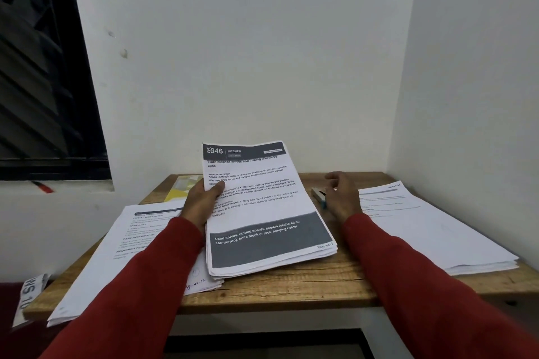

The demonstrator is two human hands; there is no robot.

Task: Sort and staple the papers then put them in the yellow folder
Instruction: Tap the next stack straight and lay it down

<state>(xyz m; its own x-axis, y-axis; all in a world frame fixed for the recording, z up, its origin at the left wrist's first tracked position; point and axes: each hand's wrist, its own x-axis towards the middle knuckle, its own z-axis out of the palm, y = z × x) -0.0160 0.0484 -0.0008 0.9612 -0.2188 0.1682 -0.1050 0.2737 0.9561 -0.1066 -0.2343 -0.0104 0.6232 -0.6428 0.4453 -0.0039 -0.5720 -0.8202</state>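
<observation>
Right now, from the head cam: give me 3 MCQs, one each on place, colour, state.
1. Where is the stapler?
A. beside the right hand
B. on the left paper pile
C. on the floor

2. What colour is the folder behind the left hand?
A. blue
B. yellow
C. green

3. What is the left hand doing?
A. resting flat on the table
B. gripping the stapler
C. gripping the paper stack

Key: 1 A, it lies on the table at the right hand's fingers; 2 B, yellow shows past the stack; 3 C, thumb lies over the top sheet.
</observation>
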